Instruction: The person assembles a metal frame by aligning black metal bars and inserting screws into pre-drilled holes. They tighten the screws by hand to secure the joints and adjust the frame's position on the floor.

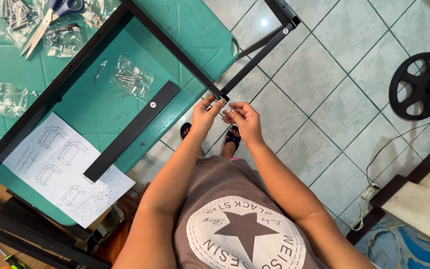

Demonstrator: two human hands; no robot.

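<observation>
In the head view, both hands meet near the middle of the frame, just below the corner where two bars of a black metal frame [210, 82] join. The left hand [204, 115] has its fingers curled, the fingertips up against the end of the frame corner, pinching something small there. The right hand [245, 119] is close beside it, fingers bent and gripping a small pale piece [226, 111] between the two hands; the piece is too small to tell what it is. The frame runs from that corner up to the right toward the top edge, and up to the left across a green surface [100, 99] that fills the upper left of the frame. On that surface lies a loose flat black bar [133, 130], slanting from centre toward the lower left, its lower end resting on a white instruction sheet [60, 169] with line drawings. Just above the bar sits a clear bag of screws [131, 77]. More clear bags lie at the far left and top left, where a pair of scissors [46, 22] with blue handles also rests. Below the hands, two feet in dark sandals [232, 137] stand on the pale tiled floor [324, 99]. A round black fan base [420, 85] stands on the floor at the right edge.
</observation>
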